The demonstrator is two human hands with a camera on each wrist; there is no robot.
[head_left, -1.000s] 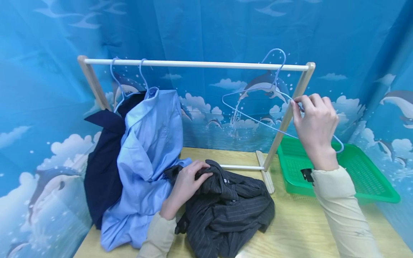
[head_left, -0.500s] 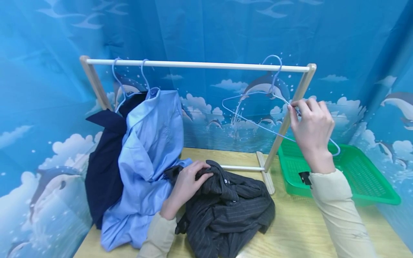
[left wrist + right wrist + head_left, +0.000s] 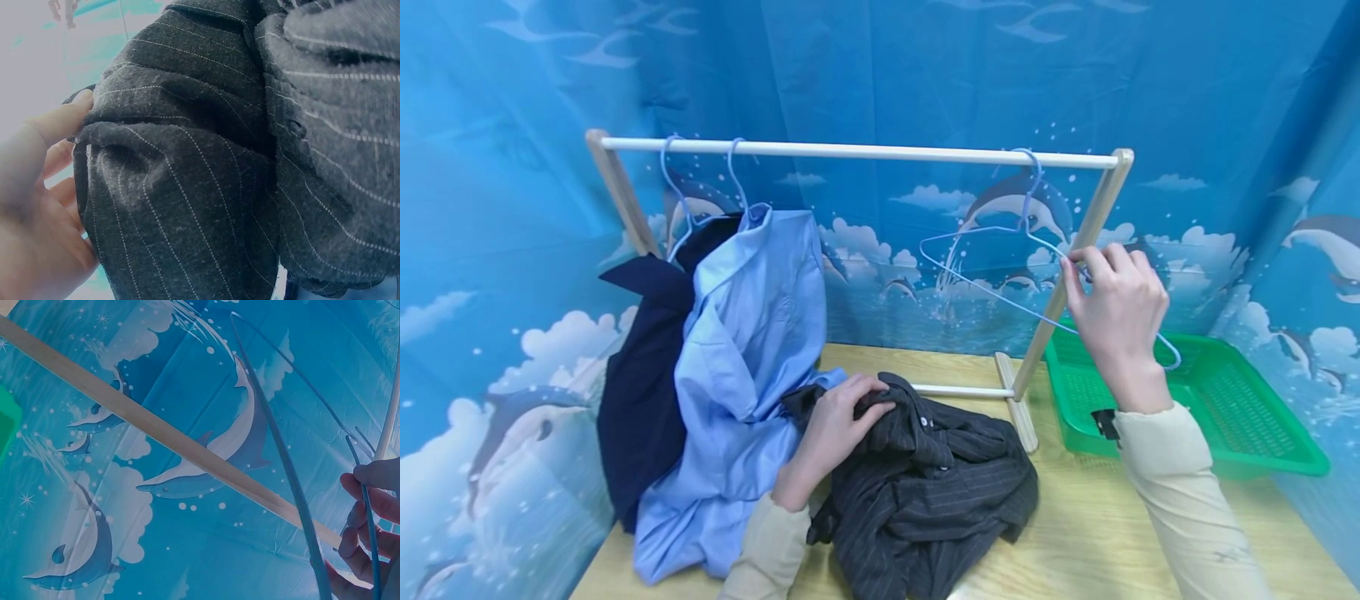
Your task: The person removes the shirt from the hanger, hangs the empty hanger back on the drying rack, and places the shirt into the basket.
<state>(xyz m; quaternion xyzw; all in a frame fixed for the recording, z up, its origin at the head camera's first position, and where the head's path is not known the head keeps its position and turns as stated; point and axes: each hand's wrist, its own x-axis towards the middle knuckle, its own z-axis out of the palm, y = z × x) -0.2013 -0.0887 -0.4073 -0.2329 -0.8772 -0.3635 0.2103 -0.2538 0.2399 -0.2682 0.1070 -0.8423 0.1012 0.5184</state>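
My left hand [image 3: 838,425] pinches the collar area of a dark grey pinstriped shirt [image 3: 940,500], crumpled on the table. In the left wrist view, thumb and fingers hold the edge of the striped cloth [image 3: 181,206]. Up at the right, my right hand [image 3: 1120,308] pinches one sloping shoulder of a bare light-blue wire hanger [image 3: 1026,204]. The hanger's hook overlaps the white rail [image 3: 880,151] near its right end. In the right wrist view, the fingers [image 3: 369,506] curl about the hanger's wire.
On the rail's left hang a navy garment [image 3: 640,375] and a light-blue shirt [image 3: 745,325] on hangers. A green basket [image 3: 1262,463] stands at the right, beside the rack's wooden upright [image 3: 1052,321]. Wooden table [image 3: 1075,533] shows around the striped shirt.
My right hand has moved down and slightly left with the hanger. Its hook has dropped from above the rail to rail height. The left hand and the striped shirt have stayed put.
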